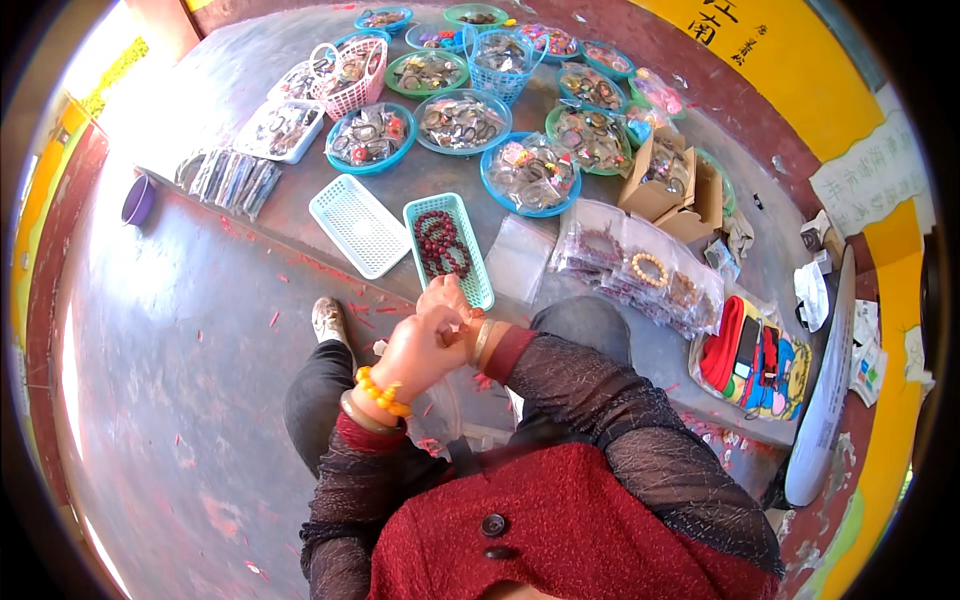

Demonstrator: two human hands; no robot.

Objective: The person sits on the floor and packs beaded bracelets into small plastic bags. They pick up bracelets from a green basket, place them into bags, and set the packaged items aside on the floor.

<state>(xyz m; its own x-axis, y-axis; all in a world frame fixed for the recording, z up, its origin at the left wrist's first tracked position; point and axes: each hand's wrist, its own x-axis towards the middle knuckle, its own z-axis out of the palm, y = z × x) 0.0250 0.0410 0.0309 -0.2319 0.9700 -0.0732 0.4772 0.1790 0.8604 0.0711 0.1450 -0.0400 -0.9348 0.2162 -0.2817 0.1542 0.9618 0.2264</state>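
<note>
My left hand and my right hand meet in front of my lap, at the near end of a pale green basket. Dark red beaded bracelets lie in that basket. The fingers of both hands are bent closed against each other near my right wrist; whatever they grip is hidden or too small to name. Around my left wrist sit a yellow beaded bracelet and a pale bangle. Another pale bangle circles my right wrist.
A white basket stands left of the green one. Clear bags and bagged bracelets lie to the right. Round trays of packaged bracelets, a pink basket and cardboard boxes fill the back. A purple bowl is far left.
</note>
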